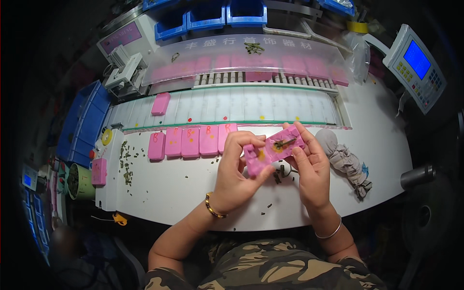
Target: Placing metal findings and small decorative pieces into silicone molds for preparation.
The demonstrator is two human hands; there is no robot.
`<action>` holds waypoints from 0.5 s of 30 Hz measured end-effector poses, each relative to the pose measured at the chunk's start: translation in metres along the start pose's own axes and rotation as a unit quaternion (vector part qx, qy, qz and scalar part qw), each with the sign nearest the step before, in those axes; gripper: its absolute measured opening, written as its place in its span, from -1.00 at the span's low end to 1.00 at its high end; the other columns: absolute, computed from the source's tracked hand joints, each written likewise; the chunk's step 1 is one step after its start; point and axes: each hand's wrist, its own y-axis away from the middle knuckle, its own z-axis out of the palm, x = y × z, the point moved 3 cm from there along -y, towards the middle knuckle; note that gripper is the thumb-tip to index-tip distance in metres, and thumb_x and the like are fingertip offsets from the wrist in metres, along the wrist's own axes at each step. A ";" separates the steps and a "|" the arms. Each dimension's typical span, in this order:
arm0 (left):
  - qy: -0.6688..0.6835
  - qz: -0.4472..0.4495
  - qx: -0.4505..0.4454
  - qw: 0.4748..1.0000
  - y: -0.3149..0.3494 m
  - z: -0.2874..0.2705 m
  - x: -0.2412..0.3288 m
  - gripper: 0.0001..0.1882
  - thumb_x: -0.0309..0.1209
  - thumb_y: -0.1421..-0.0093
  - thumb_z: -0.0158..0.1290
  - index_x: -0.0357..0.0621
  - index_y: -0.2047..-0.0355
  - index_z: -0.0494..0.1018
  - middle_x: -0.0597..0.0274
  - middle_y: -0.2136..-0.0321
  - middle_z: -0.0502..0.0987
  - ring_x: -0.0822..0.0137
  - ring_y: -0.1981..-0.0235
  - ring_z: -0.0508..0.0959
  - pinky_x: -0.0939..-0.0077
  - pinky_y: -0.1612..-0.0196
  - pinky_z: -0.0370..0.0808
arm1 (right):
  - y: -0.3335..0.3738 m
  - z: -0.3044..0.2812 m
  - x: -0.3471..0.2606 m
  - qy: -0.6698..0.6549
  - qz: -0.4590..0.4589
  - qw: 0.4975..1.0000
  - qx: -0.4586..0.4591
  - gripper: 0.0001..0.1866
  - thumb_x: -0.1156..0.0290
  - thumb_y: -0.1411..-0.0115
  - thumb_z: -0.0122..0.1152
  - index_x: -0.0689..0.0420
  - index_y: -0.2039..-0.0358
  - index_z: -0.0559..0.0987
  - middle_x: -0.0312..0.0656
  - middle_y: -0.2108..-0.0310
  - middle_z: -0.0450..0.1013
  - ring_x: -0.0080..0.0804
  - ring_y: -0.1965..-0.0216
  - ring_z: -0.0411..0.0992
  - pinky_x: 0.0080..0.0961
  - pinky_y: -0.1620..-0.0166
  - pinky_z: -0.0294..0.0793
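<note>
Mould blocks [190, 143] are lined up left of the opened mould [271, 153]; a cloth [345, 164] is laid to its right.

In front of the green-edged glass strip [241, 104] are five lined-up pink blocks [190, 143], one left hand [234, 169], one right hand [312, 166] and one opened pink mould [271, 153], with one lone pink block [160, 104] on it, one outlying pink block [99, 172] off its front left and one keypad display [415, 63] to its right.

Left hand [233, 170], right hand [313, 170] (both ungloved), curled close together
</note>
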 end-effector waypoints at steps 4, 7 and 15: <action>-0.025 0.050 -0.019 0.998 0.005 0.014 0.009 -0.42 -0.56 0.04 0.35 -0.11 0.09 0.25 0.12 -0.05 0.20 0.28 -0.12 0.33 0.35 -0.16 0.38 | -0.003 -0.011 -0.005 0.069 -0.012 0.996 -0.057 -0.60 0.66 -0.33 -0.16 0.34 -0.18 0.36 -0.12 0.04 0.45 -0.50 0.03 0.43 -0.57 -0.05 0.43; 0.189 -0.039 0.010 0.981 0.006 0.015 0.005 -0.45 -0.47 -0.06 0.32 -0.10 0.06 0.21 0.12 0.00 0.23 0.30 -0.07 0.37 0.40 -0.06 0.46 | -0.004 -0.014 -0.016 0.169 -0.023 0.974 -0.150 -0.60 0.70 -0.29 -0.14 0.30 -0.13 0.43 -0.14 0.05 0.46 -0.50 0.08 0.44 -0.58 -0.03 0.44; 0.400 -0.311 0.021 0.862 0.000 0.021 0.001 -0.72 -0.19 -0.29 0.08 -0.13 0.27 0.31 0.24 0.38 0.44 0.47 0.40 0.47 0.58 0.39 0.45 | 0.005 0.001 -0.016 0.322 -0.121 0.894 -0.286 -0.06 0.35 0.01 0.43 0.20 -0.34 0.15 -0.10 -0.22 0.19 -0.29 -0.14 0.25 -0.43 -0.13 0.22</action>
